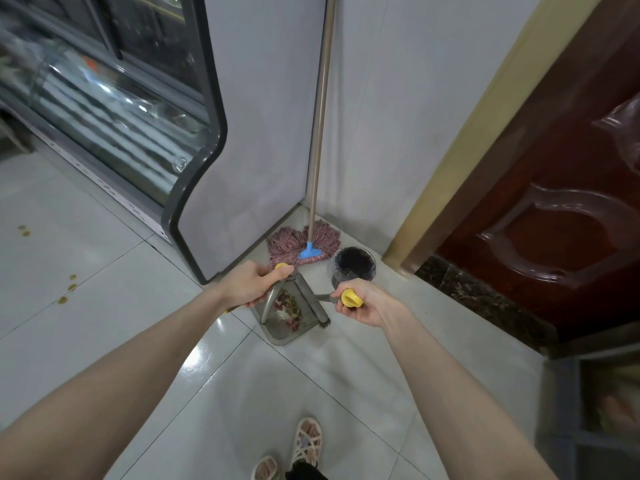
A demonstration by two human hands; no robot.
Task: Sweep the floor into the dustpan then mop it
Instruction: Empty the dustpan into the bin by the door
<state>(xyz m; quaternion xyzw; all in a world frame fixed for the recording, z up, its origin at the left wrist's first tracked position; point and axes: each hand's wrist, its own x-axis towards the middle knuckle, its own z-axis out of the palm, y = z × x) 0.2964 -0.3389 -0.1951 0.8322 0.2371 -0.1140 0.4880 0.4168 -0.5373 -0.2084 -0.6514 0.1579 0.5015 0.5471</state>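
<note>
My left hand (pixel 251 284) grips the yellow-capped handle of a grey dustpan (pixel 289 329) that sits on the white tiled floor. Reddish and pale debris (pixel 289 308) lies inside the pan. My right hand (pixel 363 303) holds the yellow-capped handle of a grey broom (pixel 320 308), whose bristles rest at the pan's right edge. Behind them a mop (pixel 304 245) with pink-purple strands, a blue clamp and a long tan pole leans upright in the corner.
A small black-lined bin (pixel 354 266) stands right of the mop. A glass-fronted display fridge (pixel 194 140) fills the left. A dark red door (pixel 554 202) is on the right. Yellowish spots (pixel 71 285) mark the floor at left. My sandalled feet (pixel 304 441) are below.
</note>
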